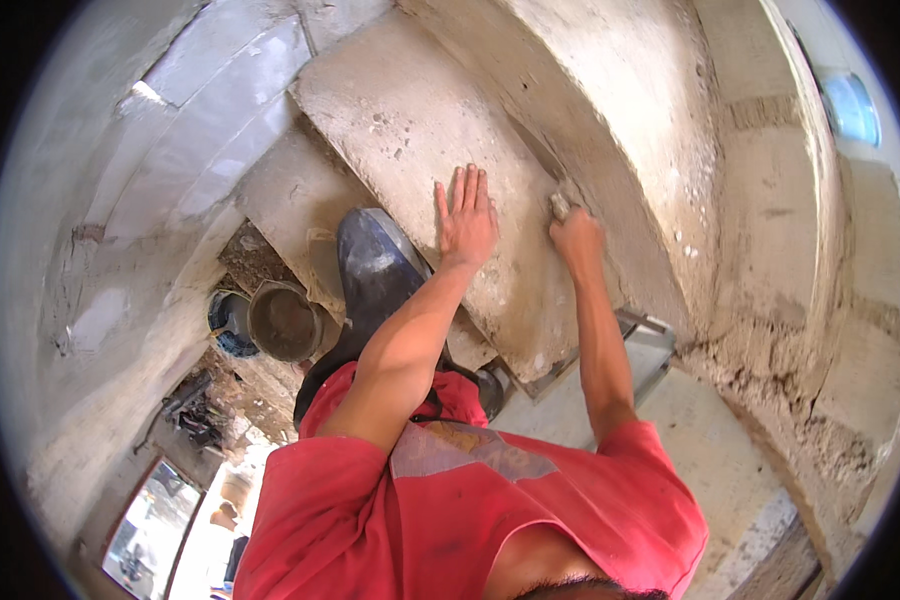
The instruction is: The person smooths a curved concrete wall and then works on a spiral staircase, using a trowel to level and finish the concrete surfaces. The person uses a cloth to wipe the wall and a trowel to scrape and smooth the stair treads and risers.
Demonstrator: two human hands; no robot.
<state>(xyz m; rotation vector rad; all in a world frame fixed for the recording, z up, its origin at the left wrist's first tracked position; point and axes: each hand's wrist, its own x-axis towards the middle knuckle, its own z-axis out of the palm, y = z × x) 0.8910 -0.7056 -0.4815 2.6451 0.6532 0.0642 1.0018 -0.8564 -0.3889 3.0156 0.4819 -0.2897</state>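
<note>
My left hand (468,222) lies flat on a dusty concrete stair tread (410,125), fingers spread and holding nothing. To its right, my right hand (578,238) is closed around what looks like a mortar-caked trowel (562,200). A narrow, dark blade shape reaches ahead of that fist, along the joint where the tread meets the curved riser (610,170). My fingers cover most of the grip. Small crumbs are scattered over the tread's far part.
Lower steps descend to the left, where my dark trouser leg (375,265) is bent. Two buckets (285,320) stand below. Rough masonry (800,400) borders the stair at right, with a blue container (852,108) beyond. A plastered wall (80,250) curves along the left.
</note>
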